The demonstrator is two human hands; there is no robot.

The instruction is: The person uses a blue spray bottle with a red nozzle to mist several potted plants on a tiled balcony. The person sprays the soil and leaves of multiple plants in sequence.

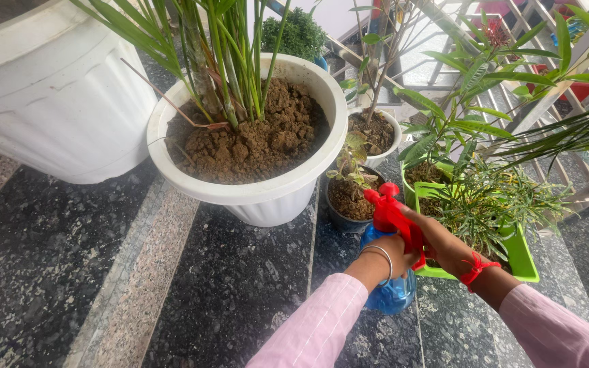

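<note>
Two hands are closed on the upright spray bottle (391,272), left hand (390,255) gripping its body, right hand (444,245) its red trigger head, nozzle aimed at the small pot (349,197) just ahead.

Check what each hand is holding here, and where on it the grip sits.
Both hold one blue spray bottle: the left hand wraps its upper body below the red head, and the right hand grips the red trigger head.

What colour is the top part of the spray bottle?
Red. The spray head sits on a blue spray bottle, seen in the head view.
</note>
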